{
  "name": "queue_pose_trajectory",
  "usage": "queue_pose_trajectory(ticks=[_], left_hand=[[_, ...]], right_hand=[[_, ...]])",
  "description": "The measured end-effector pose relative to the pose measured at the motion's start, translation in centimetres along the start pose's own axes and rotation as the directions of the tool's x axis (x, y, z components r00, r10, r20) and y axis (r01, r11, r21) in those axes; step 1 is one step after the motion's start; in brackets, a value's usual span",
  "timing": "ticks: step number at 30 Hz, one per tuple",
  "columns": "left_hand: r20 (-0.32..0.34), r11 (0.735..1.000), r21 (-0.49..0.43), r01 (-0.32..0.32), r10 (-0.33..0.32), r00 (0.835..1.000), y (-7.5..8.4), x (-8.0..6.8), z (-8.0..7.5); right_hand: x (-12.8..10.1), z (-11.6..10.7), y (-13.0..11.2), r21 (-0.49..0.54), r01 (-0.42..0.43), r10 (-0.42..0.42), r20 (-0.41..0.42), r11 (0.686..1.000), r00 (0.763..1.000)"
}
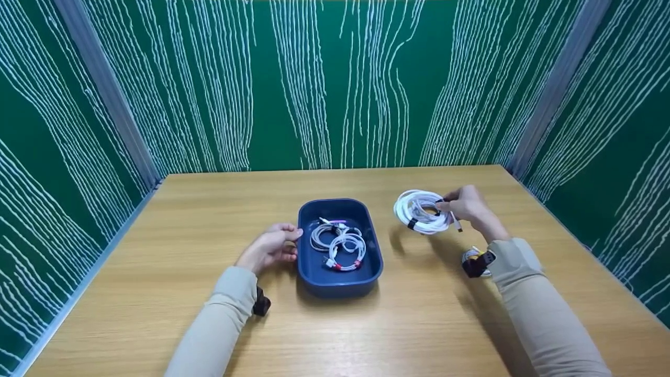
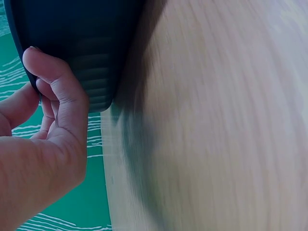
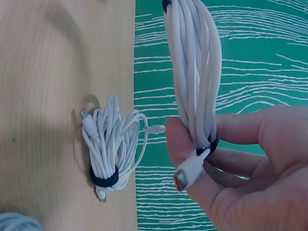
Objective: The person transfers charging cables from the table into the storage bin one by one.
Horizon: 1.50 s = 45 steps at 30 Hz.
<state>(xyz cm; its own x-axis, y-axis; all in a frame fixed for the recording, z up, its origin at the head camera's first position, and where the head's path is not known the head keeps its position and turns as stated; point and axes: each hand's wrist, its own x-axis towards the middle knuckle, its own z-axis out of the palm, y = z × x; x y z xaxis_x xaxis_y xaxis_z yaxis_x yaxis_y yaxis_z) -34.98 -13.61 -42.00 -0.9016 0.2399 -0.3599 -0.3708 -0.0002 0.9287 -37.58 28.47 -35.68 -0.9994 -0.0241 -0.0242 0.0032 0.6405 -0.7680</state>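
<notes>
My left hand pinches the left rim of a dark blue plastic bin, thumb at the edge and fingers outside. The left wrist view has the same hand at the bin's ribbed wall. Inside the bin lie coiled light cables, one bound with red ties. To the bin's right, my right hand holds a thick coiled white cable above the table. Up close, thumb and fingers grip this cable at its black strap, with its connector hanging beside them.
A thinner white cable coil with a black strap lies on the table beyond the held one. Another coil shows partly behind the right wrist's camera. Green walls with white streaks stand around the wooden table.
</notes>
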Motion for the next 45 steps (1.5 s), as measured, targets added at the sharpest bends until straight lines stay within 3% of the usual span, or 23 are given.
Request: queue_pose_trajectory(ticks=[19,37,45], left_hand=[[-0.005,1.000,0.006,-0.008,0.008,1.000,0.0,0.0,-0.1],[0.017,1.000,0.014,-0.022,0.021,1.000,-0.4,0.1,-0.1],[0.000,1.000,-0.003,-0.011,0.011,1.000,-0.3,0.2,-0.2]], right_hand=[[0.4,1.8,-2.1,-0.018,0.037,-0.037,0.010,0.999,0.999],[0.3,3.7,-3.7,0.098,0.086,-0.092,0.054,0.991,0.994],[0.3,4.3,-4.6,0.068,0.085,-0.089,0.053,0.994,0.995]])
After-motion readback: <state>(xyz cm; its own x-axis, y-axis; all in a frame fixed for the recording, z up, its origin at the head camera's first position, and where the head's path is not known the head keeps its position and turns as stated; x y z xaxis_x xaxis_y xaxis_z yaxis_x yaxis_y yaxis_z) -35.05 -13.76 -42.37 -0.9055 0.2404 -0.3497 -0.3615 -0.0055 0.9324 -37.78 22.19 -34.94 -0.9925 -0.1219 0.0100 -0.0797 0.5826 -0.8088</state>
